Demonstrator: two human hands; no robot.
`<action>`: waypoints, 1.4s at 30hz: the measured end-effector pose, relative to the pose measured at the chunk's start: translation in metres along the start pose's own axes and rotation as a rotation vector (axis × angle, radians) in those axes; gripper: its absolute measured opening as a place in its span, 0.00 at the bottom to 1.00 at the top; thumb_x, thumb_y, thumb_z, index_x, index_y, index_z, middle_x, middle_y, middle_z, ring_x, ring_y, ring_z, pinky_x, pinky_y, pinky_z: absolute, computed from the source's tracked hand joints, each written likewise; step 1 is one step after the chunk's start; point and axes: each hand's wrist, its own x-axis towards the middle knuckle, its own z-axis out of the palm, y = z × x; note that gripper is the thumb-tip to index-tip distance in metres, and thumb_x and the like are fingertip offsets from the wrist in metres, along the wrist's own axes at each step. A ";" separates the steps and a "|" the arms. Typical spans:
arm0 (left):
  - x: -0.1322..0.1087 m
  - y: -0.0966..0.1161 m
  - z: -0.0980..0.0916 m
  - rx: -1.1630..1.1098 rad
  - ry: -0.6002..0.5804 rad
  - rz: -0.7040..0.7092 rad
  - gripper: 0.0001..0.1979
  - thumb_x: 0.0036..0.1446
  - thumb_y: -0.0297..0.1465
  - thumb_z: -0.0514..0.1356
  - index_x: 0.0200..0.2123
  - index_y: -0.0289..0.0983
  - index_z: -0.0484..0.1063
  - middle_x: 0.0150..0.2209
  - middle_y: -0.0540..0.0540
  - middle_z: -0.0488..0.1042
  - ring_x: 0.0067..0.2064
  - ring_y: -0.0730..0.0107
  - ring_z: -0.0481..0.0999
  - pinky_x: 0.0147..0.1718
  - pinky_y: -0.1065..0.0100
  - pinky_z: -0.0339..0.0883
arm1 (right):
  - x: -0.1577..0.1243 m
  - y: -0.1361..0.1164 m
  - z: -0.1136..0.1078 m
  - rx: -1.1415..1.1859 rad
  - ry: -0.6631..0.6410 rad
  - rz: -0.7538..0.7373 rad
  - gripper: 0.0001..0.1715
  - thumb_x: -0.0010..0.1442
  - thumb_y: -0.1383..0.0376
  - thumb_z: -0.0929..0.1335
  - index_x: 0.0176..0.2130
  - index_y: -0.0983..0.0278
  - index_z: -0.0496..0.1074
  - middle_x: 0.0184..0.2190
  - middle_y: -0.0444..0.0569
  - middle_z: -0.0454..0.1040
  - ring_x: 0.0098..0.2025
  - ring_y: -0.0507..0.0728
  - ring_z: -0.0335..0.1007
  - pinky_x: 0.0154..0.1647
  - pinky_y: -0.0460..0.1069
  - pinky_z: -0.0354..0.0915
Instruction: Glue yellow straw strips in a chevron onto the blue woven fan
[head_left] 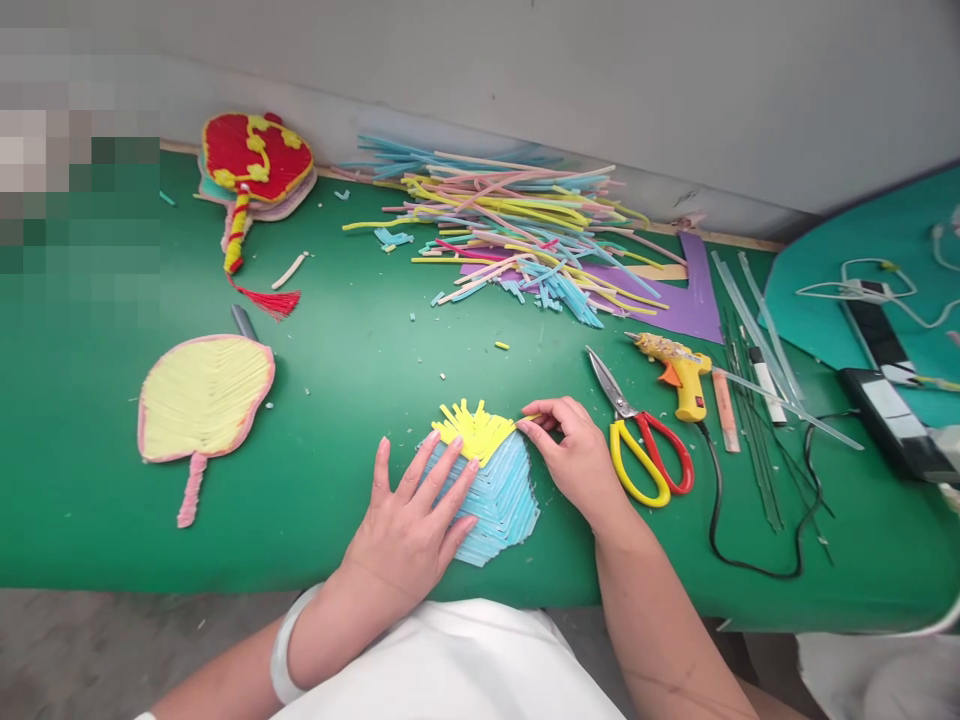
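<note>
A blue fan-shaped piece [499, 510] made of short strips lies on the green table near its front edge. Yellow strips [480, 430] spread out in a fan along its far end. My left hand [412, 530] rests on its left side with the fingers spread flat. At the upper right corner of the piece, my right hand [574, 450] pinches a short yellow strip [529, 417] between thumb and fingertips.
Scissors [641, 440] and a yellow glue gun [679, 375] lie on the right, with its black cord. Behind is a pile of coloured sticks [517, 210] on purple sheet [697, 300]. At left are a yellow fan [206, 398] and a red fan [281, 160].
</note>
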 end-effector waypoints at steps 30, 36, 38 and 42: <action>-0.001 0.002 0.000 -0.007 0.019 -0.072 0.22 0.65 0.41 0.56 0.58 0.38 0.70 0.61 0.31 0.68 0.66 0.40 0.61 0.64 0.30 0.39 | 0.001 0.001 0.000 -0.015 -0.015 0.005 0.10 0.63 0.57 0.68 0.39 0.60 0.73 0.33 0.49 0.73 0.37 0.59 0.68 0.43 0.57 0.66; 0.000 0.002 0.000 -0.016 0.007 -0.086 0.22 0.65 0.42 0.56 0.58 0.38 0.70 0.61 0.34 0.68 0.67 0.42 0.60 0.65 0.32 0.36 | 0.001 0.001 0.000 -0.024 -0.014 -0.001 0.11 0.63 0.56 0.67 0.39 0.60 0.73 0.33 0.49 0.73 0.37 0.59 0.68 0.42 0.57 0.66; 0.000 0.002 0.000 -0.015 0.001 -0.090 0.22 0.65 0.42 0.56 0.58 0.38 0.70 0.61 0.34 0.68 0.66 0.42 0.60 0.65 0.32 0.36 | 0.001 0.001 0.000 -0.023 -0.015 0.002 0.10 0.63 0.56 0.67 0.39 0.60 0.73 0.33 0.49 0.73 0.37 0.59 0.69 0.43 0.57 0.66; -0.001 0.002 -0.001 -0.017 0.001 -0.094 0.23 0.65 0.42 0.57 0.59 0.38 0.70 0.62 0.34 0.68 0.67 0.42 0.60 0.65 0.32 0.36 | 0.001 0.000 -0.001 -0.023 -0.020 0.008 0.09 0.62 0.57 0.68 0.39 0.60 0.73 0.34 0.49 0.73 0.37 0.59 0.69 0.43 0.57 0.66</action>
